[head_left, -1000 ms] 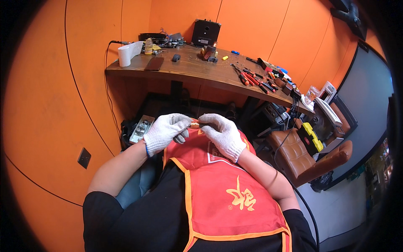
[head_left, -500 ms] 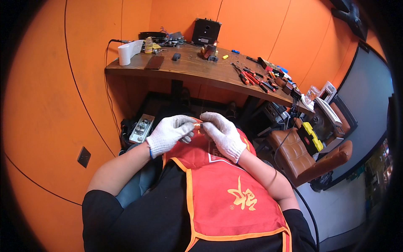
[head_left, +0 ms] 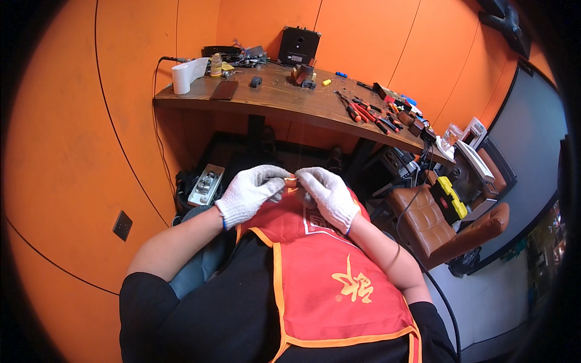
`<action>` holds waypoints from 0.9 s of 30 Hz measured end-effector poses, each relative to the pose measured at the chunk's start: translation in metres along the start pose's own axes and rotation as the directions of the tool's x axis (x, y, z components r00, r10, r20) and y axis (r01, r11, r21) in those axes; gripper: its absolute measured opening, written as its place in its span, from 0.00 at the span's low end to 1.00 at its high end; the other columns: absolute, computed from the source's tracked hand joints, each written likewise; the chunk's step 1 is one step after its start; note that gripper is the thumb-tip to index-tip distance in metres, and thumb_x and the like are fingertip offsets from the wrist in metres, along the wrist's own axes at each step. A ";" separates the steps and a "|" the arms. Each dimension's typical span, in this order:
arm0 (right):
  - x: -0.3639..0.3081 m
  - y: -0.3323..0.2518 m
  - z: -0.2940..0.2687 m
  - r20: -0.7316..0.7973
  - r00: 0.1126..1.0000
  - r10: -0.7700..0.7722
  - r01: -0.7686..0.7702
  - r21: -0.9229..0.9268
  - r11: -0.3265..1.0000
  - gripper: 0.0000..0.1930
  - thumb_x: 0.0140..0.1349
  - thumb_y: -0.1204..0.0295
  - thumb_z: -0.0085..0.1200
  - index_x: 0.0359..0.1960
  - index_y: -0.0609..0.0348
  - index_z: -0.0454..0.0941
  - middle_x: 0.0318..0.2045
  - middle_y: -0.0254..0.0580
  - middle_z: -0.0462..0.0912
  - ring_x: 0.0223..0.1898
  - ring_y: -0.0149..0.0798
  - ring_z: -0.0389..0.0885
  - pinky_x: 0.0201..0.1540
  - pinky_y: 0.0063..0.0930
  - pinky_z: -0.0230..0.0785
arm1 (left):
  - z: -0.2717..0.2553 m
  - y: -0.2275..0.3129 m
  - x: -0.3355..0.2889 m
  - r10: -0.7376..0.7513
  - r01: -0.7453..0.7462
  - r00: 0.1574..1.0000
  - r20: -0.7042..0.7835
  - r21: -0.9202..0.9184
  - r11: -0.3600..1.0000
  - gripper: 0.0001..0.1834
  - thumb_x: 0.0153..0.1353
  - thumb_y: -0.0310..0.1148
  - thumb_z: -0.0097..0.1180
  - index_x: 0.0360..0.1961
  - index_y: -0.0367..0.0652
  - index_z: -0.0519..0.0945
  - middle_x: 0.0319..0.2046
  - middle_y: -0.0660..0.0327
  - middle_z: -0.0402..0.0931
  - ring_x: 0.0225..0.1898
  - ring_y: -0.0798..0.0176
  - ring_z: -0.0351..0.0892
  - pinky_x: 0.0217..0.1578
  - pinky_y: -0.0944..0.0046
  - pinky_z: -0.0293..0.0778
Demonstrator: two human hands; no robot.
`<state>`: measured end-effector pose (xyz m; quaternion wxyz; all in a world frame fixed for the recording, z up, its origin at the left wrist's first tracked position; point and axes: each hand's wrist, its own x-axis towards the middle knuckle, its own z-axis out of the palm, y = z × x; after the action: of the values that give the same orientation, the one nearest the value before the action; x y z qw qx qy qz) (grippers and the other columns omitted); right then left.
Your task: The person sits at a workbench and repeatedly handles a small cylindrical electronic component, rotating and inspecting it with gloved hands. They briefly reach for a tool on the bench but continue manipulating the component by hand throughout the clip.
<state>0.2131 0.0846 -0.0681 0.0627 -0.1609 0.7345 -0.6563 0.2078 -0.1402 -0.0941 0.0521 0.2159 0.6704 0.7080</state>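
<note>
Both my hands wear white knit gloves and meet above the red apron [head_left: 339, 314] on my lap. My left hand [head_left: 249, 195] pinches a small copper-coloured piece [head_left: 290, 181] between thumb and fingers. From the other side, the fingertips of my right hand [head_left: 328, 195] close on the far end of the same piece. Only a short shiny stretch of it shows between the gloves, too small to name its exact kind. The gloved fingers hide its two ends.
Ahead stands a wooden table [head_left: 290, 109] with red-handled pliers [head_left: 361, 112], a white paper roll [head_left: 181, 79], a black box [head_left: 298, 45] and scattered small parts. A metal box [head_left: 206, 184] sits low at left. A brown chair [head_left: 417, 218] holding a yellow-and-black case [head_left: 449, 197] is at right.
My hands have shifted slightly right and drawn closer together around the copper-coloured piece. The dark end that showed by my right fingertips is now covered.
</note>
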 end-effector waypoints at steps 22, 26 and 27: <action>-0.008 0.000 -0.009 -0.015 0.961 -0.277 0.232 -0.508 0.829 0.15 0.69 0.60 0.58 0.47 0.56 0.87 0.46 0.52 0.88 0.48 0.52 0.87 0.54 0.38 0.78 | 0.021 -0.007 0.011 -0.271 0.230 0.956 -0.109 -0.291 0.929 0.14 0.78 0.35 0.55 0.55 0.37 0.81 0.38 0.60 0.85 0.32 0.70 0.83 0.35 0.69 0.82; -0.009 -0.003 -0.012 -0.065 0.987 -0.148 0.105 -0.434 0.895 0.18 0.70 0.57 0.58 0.47 0.60 0.87 0.42 0.53 0.89 0.44 0.50 0.88 0.50 0.37 0.78 | 0.026 -0.008 0.009 -0.082 0.070 0.991 -0.104 -0.112 0.991 0.14 0.78 0.35 0.54 0.56 0.39 0.80 0.41 0.62 0.85 0.33 0.72 0.83 0.36 0.69 0.81; -0.009 -0.005 -0.014 -0.065 0.991 -0.118 0.081 -0.414 0.907 0.19 0.70 0.56 0.58 0.48 0.60 0.87 0.41 0.54 0.89 0.43 0.50 0.89 0.49 0.37 0.78 | 0.027 -0.009 0.009 -0.080 0.072 0.990 -0.115 -0.078 0.994 0.14 0.78 0.35 0.54 0.57 0.38 0.80 0.42 0.62 0.85 0.33 0.72 0.83 0.36 0.69 0.81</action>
<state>0.2177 0.1002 -0.0627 -0.0387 -0.1784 0.8488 -0.4961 0.2082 -0.1110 -0.1001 0.0473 0.1461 0.6536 0.7411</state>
